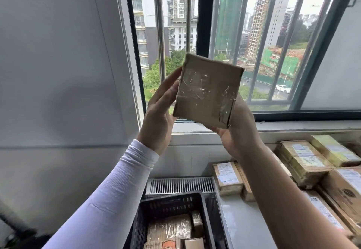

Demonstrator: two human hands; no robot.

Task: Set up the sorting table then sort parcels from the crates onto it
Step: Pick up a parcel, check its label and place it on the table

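A small brown cardboard parcel, taped over with clear tape, is held up in front of the window between both hands. My left hand touches its left edge with fingers straight and the thumb near the lower left corner. My right hand cups the parcel's lower right corner from below and behind. Below, a black plastic crate holds several more brown parcels. On the white sorting table at the right lie several sorted parcels with white labels.
A barred window fills the upper middle, with a sill under it. A white radiator grille sits behind the crate. A grey wall spans the left side.
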